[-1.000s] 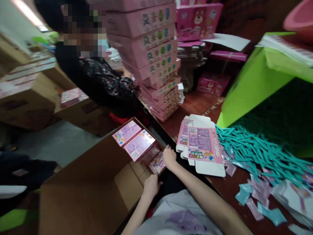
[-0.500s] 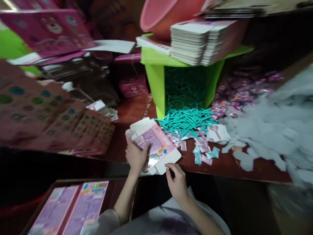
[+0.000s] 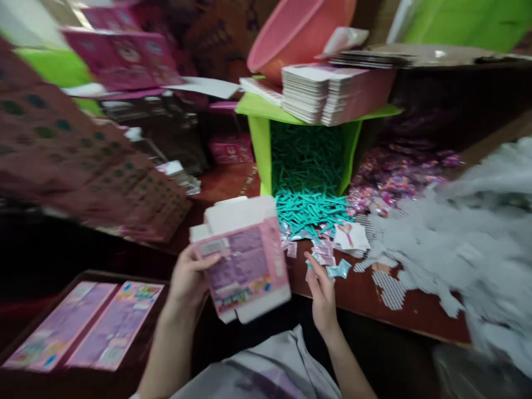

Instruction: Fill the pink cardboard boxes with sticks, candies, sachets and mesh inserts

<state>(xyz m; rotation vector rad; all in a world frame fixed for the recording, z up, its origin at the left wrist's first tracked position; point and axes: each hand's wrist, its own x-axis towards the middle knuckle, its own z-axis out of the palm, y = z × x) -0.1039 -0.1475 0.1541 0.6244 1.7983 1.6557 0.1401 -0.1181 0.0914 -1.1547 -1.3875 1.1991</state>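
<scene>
My left hand (image 3: pixel 188 280) is clamped on a flat, unfolded pink carton (image 3: pixel 245 260), thumb across its printed face and the other fingers behind it; I hold it tilted in the air just off the near edge of the brown table (image 3: pixel 411 302), its white flaps sticking up. My right hand (image 3: pixel 323 293) holds nothing, its fingers loosely spread and pointing up, fingertips at the near edge of the table beside a few small pastel sachets (image 3: pixel 332 265). Just beyond them a heap of teal sticks (image 3: pixel 310 208) spills out of a green bin (image 3: pixel 261 149) lying on its side toward the middle of the table. On top of the bin sits a stack of flat cartons (image 3: pixel 328 91), with a pink basin (image 3: pixel 297 33) behind it. White netting (image 3: pixel 465 233) covers the right end of the table. Below the table's near edge, at my left, two finished purple-faced boxes (image 3: pixel 87 327) lie side by side in a cardboard case (image 3: pixel 25 382).
</scene>
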